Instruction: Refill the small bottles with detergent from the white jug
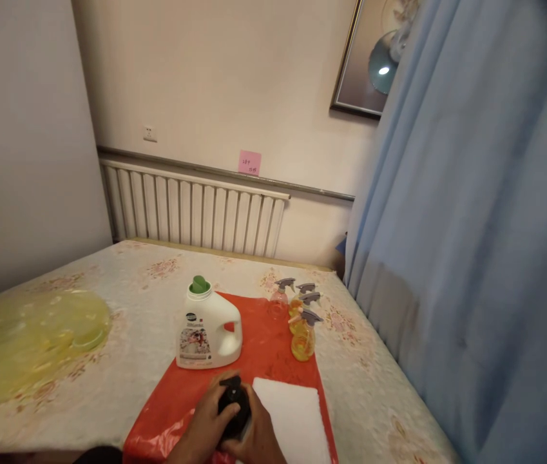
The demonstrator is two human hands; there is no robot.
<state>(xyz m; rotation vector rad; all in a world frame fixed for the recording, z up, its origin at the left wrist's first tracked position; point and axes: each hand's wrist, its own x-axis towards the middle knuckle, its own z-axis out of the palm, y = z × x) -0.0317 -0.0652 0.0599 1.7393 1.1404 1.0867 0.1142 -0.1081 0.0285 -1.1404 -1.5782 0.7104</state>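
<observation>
Both hands meet at the near edge of a red plastic sheet (pixel 263 351). My left hand (pixel 203 422) and my right hand (pixel 258 435) are wrapped around a small black object (pixel 233 406); what it is I cannot tell. Just beyond them stands a white detergent jug with a green cap (pixel 207 325). A white cloth or pad (pixel 292 415) lies beside my right hand. Farther back on the sheet's right side stand several small spray bottles (pixel 302 319) with grey triggers, some holding yellow liquid.
The sheet lies on a bed or table with a floral cover (pixel 123 303). A yellow plastic bag (pixel 26 338) lies at the left. A white radiator (pixel 191 209) runs along the back wall. A blue curtain (pixel 471 245) hangs at the right.
</observation>
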